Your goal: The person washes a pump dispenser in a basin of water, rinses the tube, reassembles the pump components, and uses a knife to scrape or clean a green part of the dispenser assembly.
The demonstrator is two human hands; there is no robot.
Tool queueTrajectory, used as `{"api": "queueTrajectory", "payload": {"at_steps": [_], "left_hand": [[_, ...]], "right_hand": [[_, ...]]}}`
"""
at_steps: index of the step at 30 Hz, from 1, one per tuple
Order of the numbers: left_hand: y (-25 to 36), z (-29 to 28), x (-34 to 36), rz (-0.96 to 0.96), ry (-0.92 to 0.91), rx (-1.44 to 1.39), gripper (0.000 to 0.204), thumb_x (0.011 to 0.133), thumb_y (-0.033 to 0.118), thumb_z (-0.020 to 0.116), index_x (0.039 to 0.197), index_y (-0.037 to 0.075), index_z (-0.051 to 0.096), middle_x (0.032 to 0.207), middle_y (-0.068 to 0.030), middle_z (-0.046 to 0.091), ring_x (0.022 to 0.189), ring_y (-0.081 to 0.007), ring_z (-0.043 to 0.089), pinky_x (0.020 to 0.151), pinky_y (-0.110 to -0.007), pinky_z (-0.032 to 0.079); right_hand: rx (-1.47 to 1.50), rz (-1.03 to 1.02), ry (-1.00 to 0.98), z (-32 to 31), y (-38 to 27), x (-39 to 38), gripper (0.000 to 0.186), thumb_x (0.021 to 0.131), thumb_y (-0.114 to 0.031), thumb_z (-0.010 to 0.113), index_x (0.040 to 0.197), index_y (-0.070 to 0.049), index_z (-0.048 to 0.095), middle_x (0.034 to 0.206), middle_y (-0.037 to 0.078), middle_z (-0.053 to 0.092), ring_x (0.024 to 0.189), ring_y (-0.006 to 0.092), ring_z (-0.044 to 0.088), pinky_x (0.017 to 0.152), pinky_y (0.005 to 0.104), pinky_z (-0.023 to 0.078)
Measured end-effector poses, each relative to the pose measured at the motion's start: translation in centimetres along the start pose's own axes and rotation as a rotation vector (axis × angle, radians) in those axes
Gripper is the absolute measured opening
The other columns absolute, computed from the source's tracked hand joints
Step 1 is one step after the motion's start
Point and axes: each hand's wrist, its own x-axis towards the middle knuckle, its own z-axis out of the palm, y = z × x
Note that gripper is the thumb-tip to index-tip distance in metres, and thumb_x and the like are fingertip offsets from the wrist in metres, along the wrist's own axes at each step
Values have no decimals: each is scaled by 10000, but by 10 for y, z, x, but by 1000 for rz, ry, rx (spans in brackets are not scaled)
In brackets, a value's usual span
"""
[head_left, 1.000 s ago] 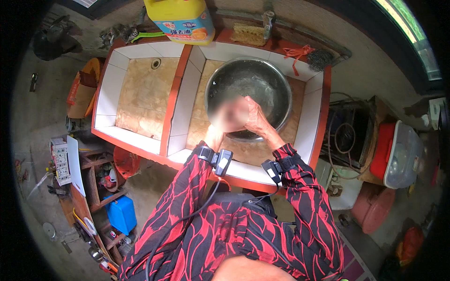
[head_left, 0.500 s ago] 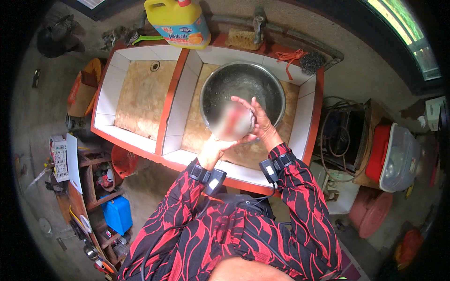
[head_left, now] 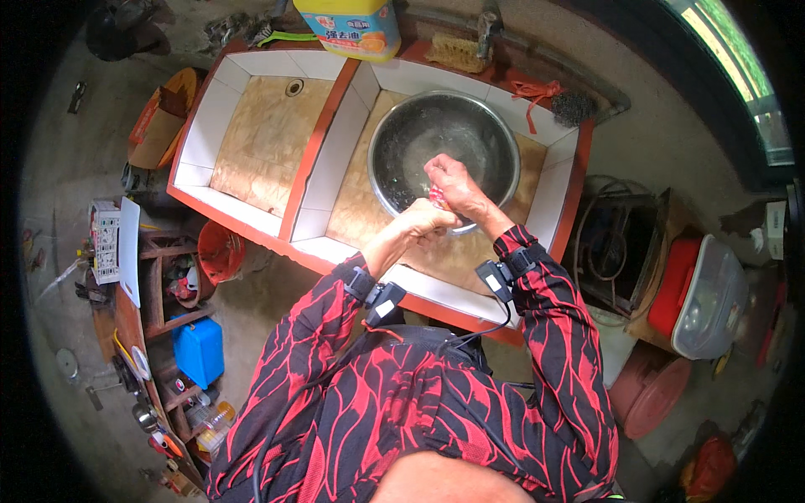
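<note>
A steel basin [head_left: 444,126] with some water sits in the right tiled compartment of a red-edged double sink [head_left: 319,159]. Over the basin's near half, my right hand [head_left: 453,184] is closed on a small red-and-white piece [head_left: 436,195], too small to identify, with its fingers curled toward the basin's middle. My left hand [head_left: 426,220] is just below and left of it, at the basin's near rim, its fingers closed on the same piece; part of that piece is hidden by the fingers.
Along the back edge stand a yellow jug [head_left: 348,25], a brush [head_left: 453,52], a tap [head_left: 486,33], red cord [head_left: 532,92] and a steel scourer [head_left: 572,109]. Cluttered shelving [head_left: 155,285] is at left; a lidded plastic box [head_left: 704,293] and hose [head_left: 599,251] are at right.
My right hand's spread fingers have curled shut and sit higher over the basin. My left hand remains low at the near rim. The view has shifted slightly.
</note>
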Motion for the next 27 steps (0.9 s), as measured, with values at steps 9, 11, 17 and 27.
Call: {"api": "queueTrajectory", "payload": {"at_steps": [9,11,17,27], "left_hand": [[-64,-21,80,428,439,859,239,806,237,616,857,11,676,695,-130,666,639,-204,668,536,-344,534],[-71,-44,86,598,536,440,159,782,204,644,803,47,666,624,-30,624,531,-137,601,472,-296,481],[-72,-14,60,462,460,49,129,768,109,691,787,121,564,589,69,489,434,-33,402,407,-191,276],[-61,125,23,741,192,578,390,739,95,725,1106,47,605,922,-100,667,880,-217,624,781,-309,483]], "right_hand": [[-290,80,61,8,4,-9,423,894,-282,560,1108,82,550,986,313,618,921,392,640,757,454,521],[-133,-282,153,15,0,-9,644,892,-394,541,1251,132,445,1217,332,539,1186,377,531,977,417,439],[-646,-127,476,-11,56,-68,505,805,-304,659,1214,-28,551,1255,208,498,1168,408,464,989,589,351],[528,-32,1097,-79,79,-214,130,905,-124,560,943,-34,646,741,18,626,527,84,553,470,235,482]]}}
